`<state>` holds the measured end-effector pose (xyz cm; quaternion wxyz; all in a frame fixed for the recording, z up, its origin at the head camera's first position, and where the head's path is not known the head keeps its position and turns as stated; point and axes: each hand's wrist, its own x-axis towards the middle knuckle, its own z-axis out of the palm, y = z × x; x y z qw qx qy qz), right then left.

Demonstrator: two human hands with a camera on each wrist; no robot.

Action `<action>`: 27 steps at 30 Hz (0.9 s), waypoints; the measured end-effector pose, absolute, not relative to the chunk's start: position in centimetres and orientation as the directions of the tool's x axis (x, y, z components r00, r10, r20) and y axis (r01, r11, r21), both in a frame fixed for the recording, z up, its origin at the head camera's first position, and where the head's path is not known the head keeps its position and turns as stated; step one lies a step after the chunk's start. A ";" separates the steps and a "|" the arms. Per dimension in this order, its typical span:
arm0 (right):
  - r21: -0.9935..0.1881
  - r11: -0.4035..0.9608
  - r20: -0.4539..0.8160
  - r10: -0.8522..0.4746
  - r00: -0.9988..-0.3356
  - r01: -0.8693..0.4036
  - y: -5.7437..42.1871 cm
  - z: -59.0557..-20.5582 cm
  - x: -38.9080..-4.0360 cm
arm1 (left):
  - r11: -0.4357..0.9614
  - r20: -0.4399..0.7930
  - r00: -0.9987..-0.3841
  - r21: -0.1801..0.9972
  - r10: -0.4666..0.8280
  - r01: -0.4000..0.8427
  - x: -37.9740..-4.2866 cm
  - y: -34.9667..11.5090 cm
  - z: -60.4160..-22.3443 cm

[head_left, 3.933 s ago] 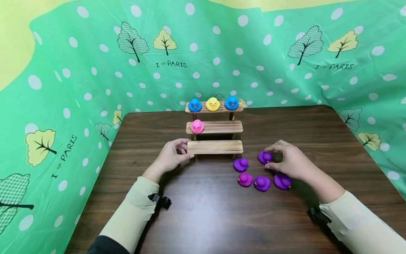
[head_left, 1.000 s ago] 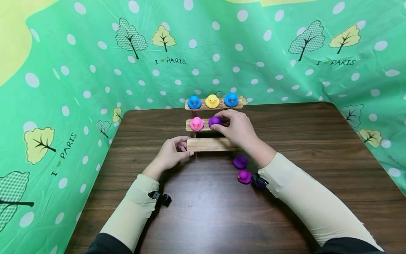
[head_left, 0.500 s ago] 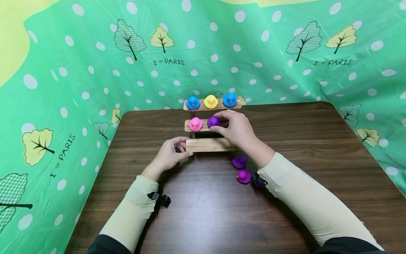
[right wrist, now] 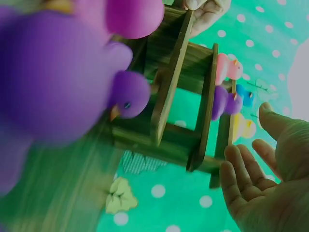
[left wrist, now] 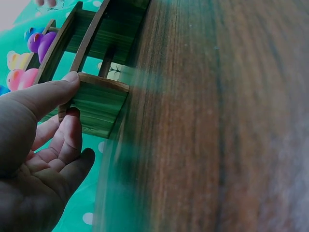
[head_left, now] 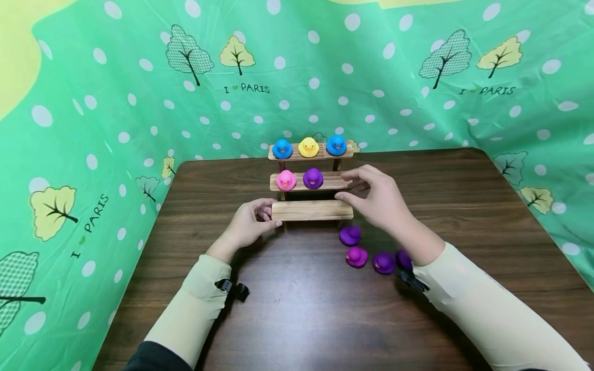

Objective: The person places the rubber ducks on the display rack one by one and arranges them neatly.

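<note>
A three-step wooden shelf (head_left: 312, 210) stands on the table. My left hand (head_left: 250, 222) pinches the left end of its lowest board, thumb at the front; the left wrist view shows the thumb and fingers (left wrist: 71, 133) at that board's end. On the middle board a purple rubber duck (head_left: 313, 178) sits right of a pink rubber duck (head_left: 285, 180). My right hand (head_left: 378, 198) is apart from the purple duck, at the right end of the shelf, thumb and fingers spread with nothing between them. Two blue ducks (head_left: 282, 149) flank a yellow duck (head_left: 308, 147) on the top board.
In front of the shelf's right side, several loose ducks lie on the table (head_left: 287, 309): purple ones (head_left: 350, 235) and a magenta one (head_left: 357, 256). The right wrist partly covers one purple duck (head_left: 404, 259). A green dotted cloth (head_left: 297, 77) hangs behind.
My right hand brought a purple duck from the table to the middle board, let it go beside the pink one, and has drawn back to the right. My left hand keeps its hold.
</note>
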<state>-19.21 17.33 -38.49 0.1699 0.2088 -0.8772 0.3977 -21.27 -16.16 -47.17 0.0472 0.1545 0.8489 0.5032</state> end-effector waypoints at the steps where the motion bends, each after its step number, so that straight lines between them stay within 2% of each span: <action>1: -0.624 0.605 0.454 -0.233 -0.860 -0.494 17.9 -38.6 -18.9 | 0.449 0.074 -0.948 0.868 0.309 0.214 -21.3 -16.2 -47.1; 10: -0.570 0.714 0.287 -0.291 -0.913 -0.407 22.5 -40.7 -15.3 | 0.454 0.068 -0.948 0.865 0.312 0.211 -21.2 -16.2 -46.9; 16: -0.545 0.745 0.211 -0.323 -0.923 -0.385 24.6 -42.4 -13.4 | 0.450 0.077 -0.947 0.866 0.313 0.219 -21.2 -16.2 -46.8; 22: -0.527 0.757 0.187 -0.339 -0.922 -0.386 25.8 -43.4 -11.6 | 0.449 0.083 -0.944 0.864 0.318 0.227 -21.2 -16.2 -47.0; 27: -0.479 0.763 0.195 -0.390 -0.900 -0.434 26.2 -44.4 -10.5 | 0.447 0.089 -0.944 0.864 0.318 0.232 -21.2 -16.2 -47.1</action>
